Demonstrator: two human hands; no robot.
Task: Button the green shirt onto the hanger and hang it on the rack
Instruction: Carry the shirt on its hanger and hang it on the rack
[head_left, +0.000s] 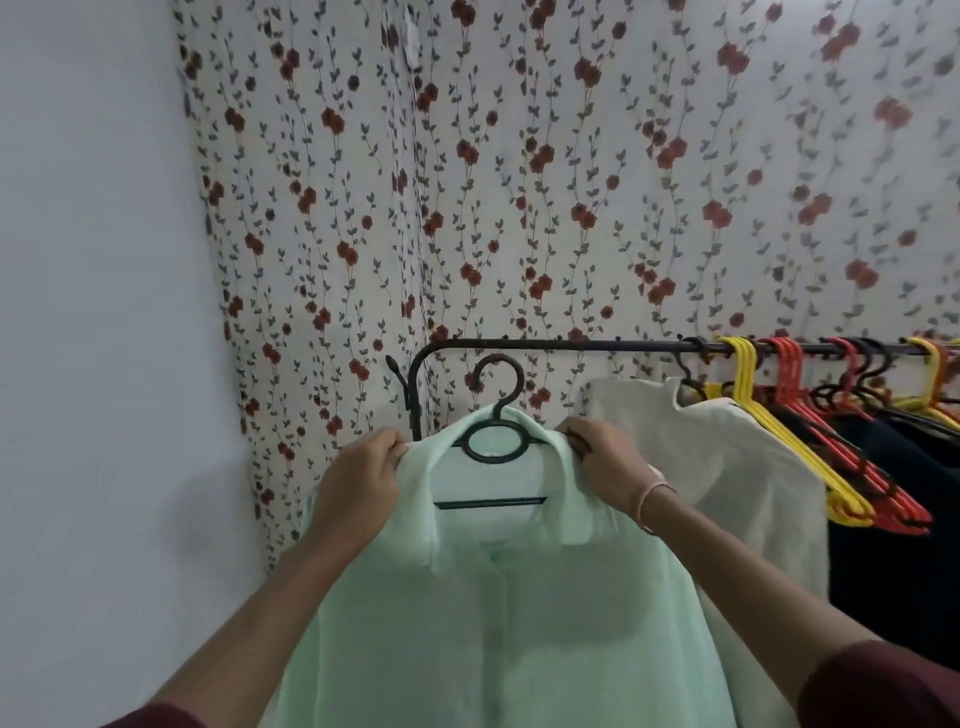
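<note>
A pale green shirt hangs in front of me on a black hanger, its front closed down the middle. My left hand grips the shirt's left shoulder at the collar. My right hand grips the right shoulder the same way. The hanger's hook stands upright just below the black rack bar and does not touch it. The rack's left end curves down behind the hook.
A white garment hangs on the rack right of the green shirt. Further right are yellow hangers, red hangers and dark clothes. A flowered curtain hangs behind, with a plain wall to the left.
</note>
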